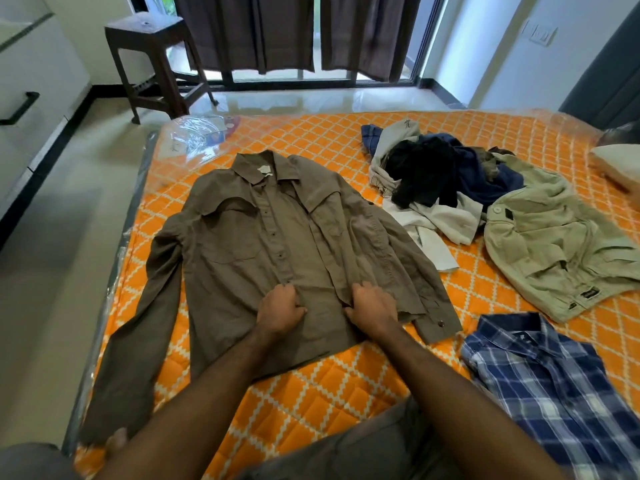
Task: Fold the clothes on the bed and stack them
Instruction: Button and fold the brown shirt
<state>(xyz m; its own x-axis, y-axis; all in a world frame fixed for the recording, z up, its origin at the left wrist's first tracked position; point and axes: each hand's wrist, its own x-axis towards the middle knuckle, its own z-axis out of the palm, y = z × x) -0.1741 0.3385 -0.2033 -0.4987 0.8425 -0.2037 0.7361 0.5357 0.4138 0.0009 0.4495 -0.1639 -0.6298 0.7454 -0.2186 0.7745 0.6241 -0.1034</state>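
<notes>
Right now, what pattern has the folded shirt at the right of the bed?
The folded shirt has a blue and white check pattern, seen in the head view.

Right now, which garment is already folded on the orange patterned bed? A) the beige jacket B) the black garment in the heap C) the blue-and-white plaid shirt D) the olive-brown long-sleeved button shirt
C: the blue-and-white plaid shirt lies as a neat folded rectangle at the near right, while both hands grip the spread-out olive-brown long-sleeved button shirt at its open front.
</notes>
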